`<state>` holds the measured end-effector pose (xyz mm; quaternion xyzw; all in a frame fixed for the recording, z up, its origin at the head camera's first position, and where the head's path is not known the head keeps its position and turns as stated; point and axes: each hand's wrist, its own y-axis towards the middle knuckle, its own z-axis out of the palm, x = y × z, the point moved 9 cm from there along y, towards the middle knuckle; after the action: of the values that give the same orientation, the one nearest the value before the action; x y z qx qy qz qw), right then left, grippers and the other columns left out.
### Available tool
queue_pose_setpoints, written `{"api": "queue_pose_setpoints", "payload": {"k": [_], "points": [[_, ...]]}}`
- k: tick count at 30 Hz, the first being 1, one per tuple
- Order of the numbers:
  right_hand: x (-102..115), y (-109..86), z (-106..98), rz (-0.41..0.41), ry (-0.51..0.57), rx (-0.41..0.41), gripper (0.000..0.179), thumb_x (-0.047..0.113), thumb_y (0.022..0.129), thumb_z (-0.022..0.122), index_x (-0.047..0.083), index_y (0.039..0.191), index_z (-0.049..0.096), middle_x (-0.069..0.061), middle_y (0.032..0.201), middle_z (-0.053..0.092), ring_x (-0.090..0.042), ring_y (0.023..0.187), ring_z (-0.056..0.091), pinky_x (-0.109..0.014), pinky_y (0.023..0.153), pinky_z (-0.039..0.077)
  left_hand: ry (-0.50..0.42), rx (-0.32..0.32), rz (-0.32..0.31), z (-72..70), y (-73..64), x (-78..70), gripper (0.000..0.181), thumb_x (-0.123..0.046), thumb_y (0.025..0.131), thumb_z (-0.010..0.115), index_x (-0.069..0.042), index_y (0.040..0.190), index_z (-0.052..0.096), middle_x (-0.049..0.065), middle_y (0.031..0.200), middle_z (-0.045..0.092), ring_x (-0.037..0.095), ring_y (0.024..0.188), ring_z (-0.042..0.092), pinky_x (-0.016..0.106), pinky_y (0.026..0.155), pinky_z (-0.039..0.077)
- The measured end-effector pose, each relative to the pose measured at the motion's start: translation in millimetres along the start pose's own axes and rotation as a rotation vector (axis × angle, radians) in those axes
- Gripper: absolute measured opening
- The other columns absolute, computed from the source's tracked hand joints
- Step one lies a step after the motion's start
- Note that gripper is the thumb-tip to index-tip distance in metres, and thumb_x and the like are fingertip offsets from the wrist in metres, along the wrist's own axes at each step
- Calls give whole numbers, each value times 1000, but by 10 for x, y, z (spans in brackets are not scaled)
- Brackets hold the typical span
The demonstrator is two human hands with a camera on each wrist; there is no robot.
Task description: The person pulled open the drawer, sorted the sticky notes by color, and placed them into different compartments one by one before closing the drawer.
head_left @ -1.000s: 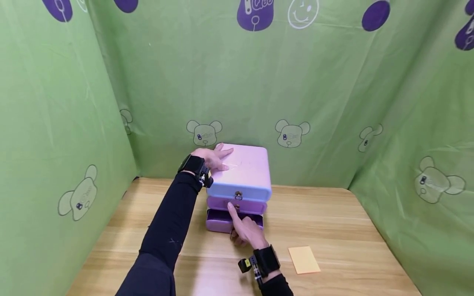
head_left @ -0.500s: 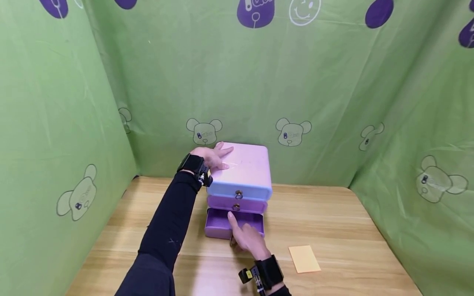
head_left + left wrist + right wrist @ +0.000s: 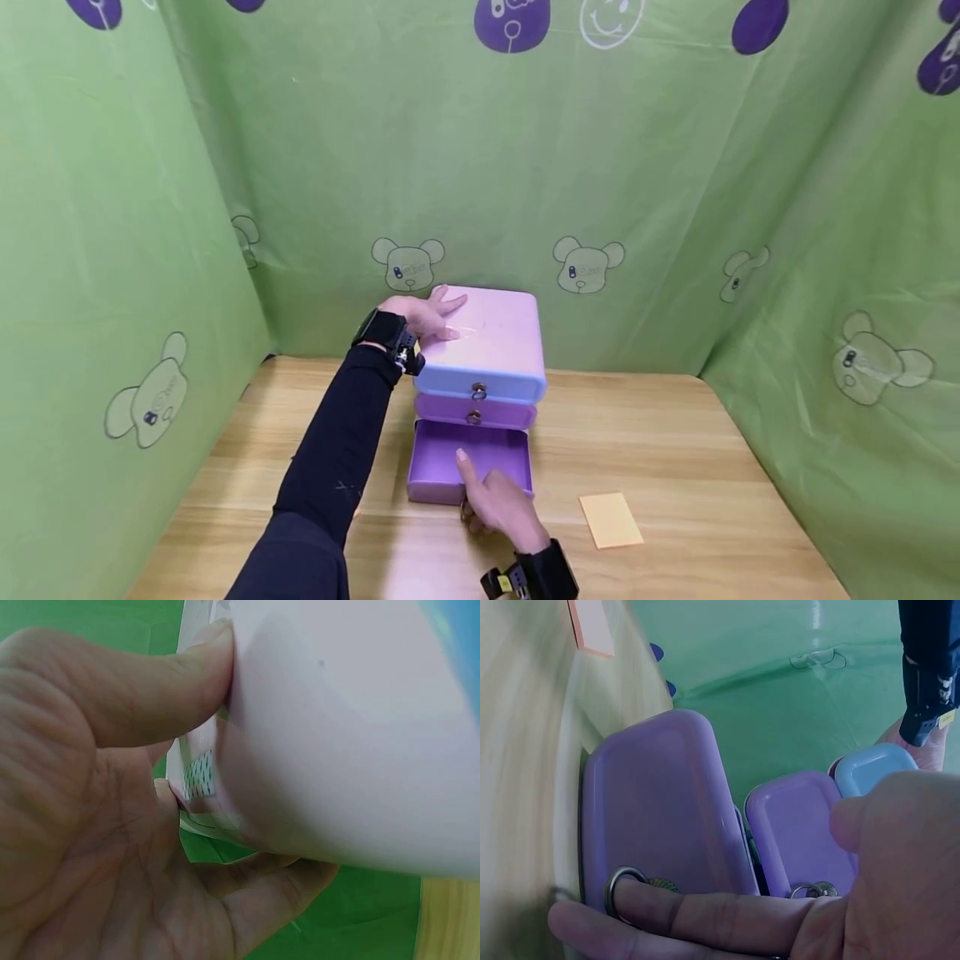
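Observation:
A small drawer cabinet [image 3: 498, 329] with a pink top stands against the back curtain. Its blue top drawer [image 3: 450, 385] and purple middle drawer [image 3: 442, 408] are closed; the purple bottom drawer [image 3: 431, 492] is pulled well out, and its visible inside holds nothing. My left hand [image 3: 422, 318] holds the cabinet at its upper left edge, thumb on top and fingers spread around the edge. At the bottom drawer's front is my right hand [image 3: 501, 507], a finger hooked through the metal ring pull [image 3: 611, 889], thumb extended over the drawer.
A yellow-orange sticky note pad [image 3: 611, 520] lies on the wooden table [image 3: 675, 467] to the right of the cabinet. Green printed curtains [image 3: 480, 167] enclose the back and both sides.
The bottom drawer has slid farther out toward me as my right hand, on its ring, moved back. My left hand stays on the cabinet.

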<state>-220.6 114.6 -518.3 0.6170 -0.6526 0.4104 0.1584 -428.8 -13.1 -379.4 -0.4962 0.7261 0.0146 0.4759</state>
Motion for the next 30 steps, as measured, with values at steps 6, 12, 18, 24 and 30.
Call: {"api": "queue_pose_setpoints", "payload": {"k": [6,12,18,24,30], "points": [[20,-105,19,-3,-6,11,86,76,98,22,8,76,69,-11,64,70,-25,57,65,-36,59,48,-66,-9,-8,-26,3,19,82,-17,101,59,-34,163,9,-2,167,-33,26,153,-34,51,128,-15],[12,-180,43,-4,-20,16,85,76,98,23,7,77,68,-11,62,69,-27,55,64,-37,62,48,-3,-9,20,25,-38,-48,81,-17,101,58,-29,164,8,2,167,-33,30,154,-32,53,128,-14],[26,-243,67,-16,-12,25,83,74,99,26,6,76,68,-12,59,69,-26,55,64,-36,60,48,-41,-23,24,46,-201,-154,78,-12,103,53,-23,165,8,4,168,-31,30,155,-32,53,128,-15],[55,-298,119,-52,-3,62,80,70,101,29,6,75,70,-12,59,70,-26,53,66,-40,67,53,-20,-48,45,47,-237,-158,77,-12,102,54,-21,165,9,6,168,-29,30,155,-29,54,129,-12],[106,-408,63,-95,12,118,74,66,102,35,7,77,70,-11,65,72,-26,55,65,-35,60,48,237,-146,79,-29,-153,-109,74,-30,101,60,-22,163,21,12,172,-10,37,160,-6,60,129,3]]}}
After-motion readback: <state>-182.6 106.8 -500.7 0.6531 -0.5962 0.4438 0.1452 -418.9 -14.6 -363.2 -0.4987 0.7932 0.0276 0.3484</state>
